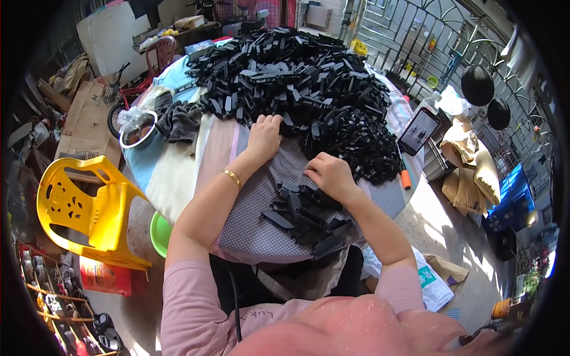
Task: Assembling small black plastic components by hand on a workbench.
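Pile (297,74) of black, plastic-looking parts (261,74) spreads over the worktop (240,234), a small cluster (304,218) on the pile's near side; I judge the parts light, stiff and slightly slippery, best pinched across their flat middles. From my remote seat I see the left hand (265,136) curled at the pile's near edge and the right hand (332,177) bunched narrow just nearer, but cannot tell whether either holds anything. Right of the pile stands a phone (420,130), left a bowl (139,139).
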{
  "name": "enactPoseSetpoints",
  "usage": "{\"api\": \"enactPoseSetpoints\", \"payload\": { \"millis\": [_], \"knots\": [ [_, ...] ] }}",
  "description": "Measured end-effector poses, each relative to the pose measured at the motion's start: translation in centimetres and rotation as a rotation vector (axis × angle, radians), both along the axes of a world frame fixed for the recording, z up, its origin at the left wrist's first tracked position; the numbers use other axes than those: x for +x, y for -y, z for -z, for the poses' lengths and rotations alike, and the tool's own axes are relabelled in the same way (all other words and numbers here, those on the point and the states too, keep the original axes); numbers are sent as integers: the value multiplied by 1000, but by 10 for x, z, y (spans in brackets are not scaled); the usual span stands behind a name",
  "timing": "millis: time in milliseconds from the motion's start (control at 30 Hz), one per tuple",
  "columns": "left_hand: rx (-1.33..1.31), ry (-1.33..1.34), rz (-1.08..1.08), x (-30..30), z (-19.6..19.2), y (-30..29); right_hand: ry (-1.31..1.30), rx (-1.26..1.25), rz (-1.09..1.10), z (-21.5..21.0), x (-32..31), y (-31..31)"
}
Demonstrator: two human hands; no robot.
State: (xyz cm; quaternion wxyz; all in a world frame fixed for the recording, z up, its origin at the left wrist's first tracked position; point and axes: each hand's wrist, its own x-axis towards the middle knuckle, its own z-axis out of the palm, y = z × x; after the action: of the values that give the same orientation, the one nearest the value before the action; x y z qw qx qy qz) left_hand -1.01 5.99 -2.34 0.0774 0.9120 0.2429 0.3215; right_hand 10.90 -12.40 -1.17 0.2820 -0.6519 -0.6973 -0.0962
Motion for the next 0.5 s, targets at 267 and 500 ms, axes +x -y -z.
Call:
{"api": "enactPoseSetpoints", "payload": {
  "millis": [267,500],
  "knots": [
    [-155,15,-14,-23,-25,15,-156,-69,-120,4,3,1],
    [-551,-33,395,-26,-55,50,-443,82,-193,-1,-6,-5]
  ]
}}
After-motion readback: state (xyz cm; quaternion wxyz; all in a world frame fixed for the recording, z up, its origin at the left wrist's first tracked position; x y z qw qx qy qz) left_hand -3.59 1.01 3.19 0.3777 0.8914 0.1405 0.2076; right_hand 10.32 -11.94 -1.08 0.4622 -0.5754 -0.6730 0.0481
